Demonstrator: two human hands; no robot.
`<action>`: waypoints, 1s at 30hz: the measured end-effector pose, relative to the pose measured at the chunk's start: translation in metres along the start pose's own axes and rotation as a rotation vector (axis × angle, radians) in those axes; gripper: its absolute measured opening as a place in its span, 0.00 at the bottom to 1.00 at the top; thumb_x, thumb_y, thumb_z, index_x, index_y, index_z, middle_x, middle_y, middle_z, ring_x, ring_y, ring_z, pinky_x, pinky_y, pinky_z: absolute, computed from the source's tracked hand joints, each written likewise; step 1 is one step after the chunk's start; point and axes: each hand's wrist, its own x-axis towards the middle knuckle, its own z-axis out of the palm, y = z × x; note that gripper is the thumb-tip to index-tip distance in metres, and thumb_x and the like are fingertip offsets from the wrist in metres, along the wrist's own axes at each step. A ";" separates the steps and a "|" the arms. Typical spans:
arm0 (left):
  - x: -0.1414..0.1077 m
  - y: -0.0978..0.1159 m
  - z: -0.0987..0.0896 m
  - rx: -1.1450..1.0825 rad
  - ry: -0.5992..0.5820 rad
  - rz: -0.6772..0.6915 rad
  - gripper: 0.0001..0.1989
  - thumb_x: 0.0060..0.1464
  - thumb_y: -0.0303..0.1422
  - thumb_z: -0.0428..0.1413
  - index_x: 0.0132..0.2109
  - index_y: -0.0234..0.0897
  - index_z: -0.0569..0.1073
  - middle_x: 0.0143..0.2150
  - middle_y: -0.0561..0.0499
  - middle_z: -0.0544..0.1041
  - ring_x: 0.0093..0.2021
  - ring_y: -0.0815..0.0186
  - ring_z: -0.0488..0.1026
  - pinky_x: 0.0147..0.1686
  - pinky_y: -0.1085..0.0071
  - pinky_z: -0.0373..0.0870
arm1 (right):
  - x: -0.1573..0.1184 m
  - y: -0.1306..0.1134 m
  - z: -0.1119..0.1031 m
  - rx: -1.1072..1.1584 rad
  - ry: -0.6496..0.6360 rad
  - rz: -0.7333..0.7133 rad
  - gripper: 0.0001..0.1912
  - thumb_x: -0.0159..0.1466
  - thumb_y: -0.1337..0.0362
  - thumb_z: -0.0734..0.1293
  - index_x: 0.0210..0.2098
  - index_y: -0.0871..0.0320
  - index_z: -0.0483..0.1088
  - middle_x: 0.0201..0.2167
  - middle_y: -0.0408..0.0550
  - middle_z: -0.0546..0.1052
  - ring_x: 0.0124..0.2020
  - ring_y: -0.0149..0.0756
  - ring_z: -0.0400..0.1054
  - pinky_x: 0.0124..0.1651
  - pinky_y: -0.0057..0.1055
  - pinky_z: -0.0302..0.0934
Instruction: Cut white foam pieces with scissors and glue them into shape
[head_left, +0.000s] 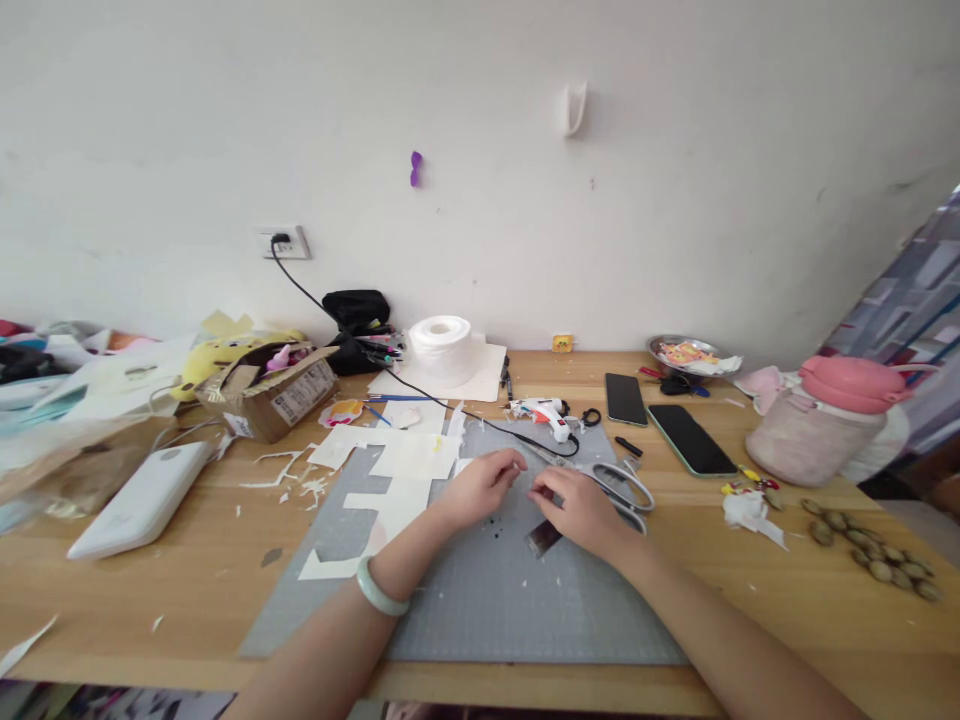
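Both hands hover over a grey cutting mat [525, 620] on a wooden table. My left hand [484, 487] is closed, its fingers curled with thumb and fingertips together; whatever it may pinch is too small to name. My right hand [574, 505] is closed in a similar way, fingertips facing the left ones across a small gap. Under the right hand lies a small dark brown piece [544, 537]. Scissors with grey handles [626, 490] rest beside that hand. Cut white paper [405, 500] lies left of my left hand. Beyond the hands is a white glue gun [551, 415] with a black cable.
A white roll [440, 350] stands near the wall. On the left are a cardboard box [274, 395] and a white power bank [142, 500]. Two phones [625, 399], a metal bowl [690, 355], a pink-lidded jar [817, 430] and a string of brown beads [881, 560] are on the right.
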 end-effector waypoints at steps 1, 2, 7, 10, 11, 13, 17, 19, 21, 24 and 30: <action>0.000 0.000 0.000 0.012 -0.001 0.036 0.09 0.54 0.24 0.44 0.39 0.37 0.67 0.30 0.52 0.70 0.31 0.67 0.67 0.33 0.72 0.63 | 0.000 0.000 0.000 0.000 0.000 -0.001 0.03 0.59 0.70 0.64 0.28 0.59 0.68 0.25 0.45 0.73 0.28 0.34 0.67 0.34 0.28 0.57; 0.000 0.000 0.000 0.023 -0.004 0.072 0.11 0.53 0.22 0.44 0.39 0.37 0.68 0.33 0.50 0.71 0.34 0.66 0.68 0.34 0.71 0.64 | 0.000 0.000 0.001 0.001 -0.001 -0.002 0.03 0.58 0.70 0.64 0.28 0.59 0.68 0.25 0.45 0.73 0.28 0.33 0.67 0.34 0.28 0.57; -0.001 0.000 0.000 0.042 -0.069 0.130 0.12 0.51 0.23 0.47 0.42 0.37 0.69 0.41 0.47 0.72 0.40 0.64 0.69 0.39 0.70 0.66 | 0.000 0.001 0.001 -0.001 -0.014 0.003 0.03 0.58 0.70 0.64 0.28 0.59 0.68 0.26 0.46 0.73 0.28 0.34 0.67 0.33 0.28 0.58; -0.001 -0.001 0.001 0.069 -0.109 0.112 0.12 0.51 0.22 0.45 0.38 0.37 0.70 0.36 0.49 0.74 0.38 0.64 0.70 0.39 0.69 0.67 | 0.000 0.001 0.001 -0.002 -0.027 0.010 0.03 0.58 0.70 0.64 0.29 0.59 0.68 0.26 0.46 0.73 0.29 0.34 0.67 0.34 0.28 0.58; -0.001 -0.001 0.001 0.077 -0.108 0.130 0.15 0.48 0.19 0.44 0.38 0.37 0.70 0.36 0.49 0.74 0.39 0.64 0.70 0.40 0.68 0.67 | 0.000 0.001 0.001 -0.002 -0.032 0.013 0.03 0.58 0.70 0.64 0.29 0.59 0.68 0.26 0.46 0.73 0.30 0.34 0.67 0.34 0.28 0.58; 0.000 -0.002 0.001 0.091 -0.087 0.192 0.21 0.40 0.15 0.43 0.39 0.36 0.70 0.39 0.48 0.74 0.43 0.63 0.70 0.44 0.67 0.66 | 0.000 0.001 0.000 -0.001 -0.041 0.019 0.03 0.58 0.70 0.64 0.29 0.59 0.68 0.27 0.46 0.73 0.30 0.34 0.67 0.34 0.28 0.58; 0.000 -0.002 0.000 0.131 -0.016 0.220 0.23 0.39 0.15 0.43 0.42 0.35 0.70 0.43 0.45 0.74 0.46 0.61 0.69 0.47 0.63 0.66 | 0.000 -0.002 0.000 0.005 -0.057 0.034 0.04 0.59 0.69 0.63 0.28 0.58 0.68 0.26 0.45 0.73 0.28 0.33 0.67 0.34 0.28 0.57; -0.001 -0.001 0.000 0.148 0.030 0.196 0.20 0.44 0.17 0.44 0.42 0.34 0.70 0.42 0.44 0.74 0.46 0.60 0.69 0.47 0.62 0.66 | 0.000 -0.003 -0.001 0.011 -0.063 0.036 0.04 0.59 0.69 0.63 0.28 0.58 0.68 0.26 0.45 0.73 0.28 0.33 0.67 0.33 0.27 0.56; 0.000 -0.003 -0.001 0.155 0.094 0.163 0.17 0.47 0.19 0.44 0.42 0.35 0.69 0.42 0.43 0.74 0.46 0.60 0.69 0.47 0.62 0.66 | -0.001 -0.004 -0.001 0.012 -0.064 0.038 0.04 0.59 0.69 0.63 0.28 0.58 0.69 0.26 0.44 0.73 0.28 0.32 0.67 0.33 0.27 0.56; 0.008 -0.006 -0.010 0.185 0.230 0.073 0.14 0.49 0.22 0.45 0.42 0.36 0.69 0.42 0.44 0.74 0.45 0.60 0.70 0.47 0.61 0.67 | -0.001 -0.005 -0.002 0.003 -0.058 0.050 0.05 0.59 0.69 0.63 0.27 0.58 0.69 0.25 0.45 0.73 0.28 0.33 0.66 0.33 0.27 0.55; 0.070 -0.010 -0.070 0.550 0.336 -0.044 0.15 0.51 0.25 0.47 0.47 0.32 0.68 0.47 0.41 0.73 0.50 0.56 0.68 0.52 0.59 0.62 | 0.001 -0.009 -0.002 0.014 -0.082 0.042 0.04 0.59 0.68 0.64 0.28 0.59 0.69 0.26 0.44 0.74 0.29 0.32 0.67 0.34 0.26 0.55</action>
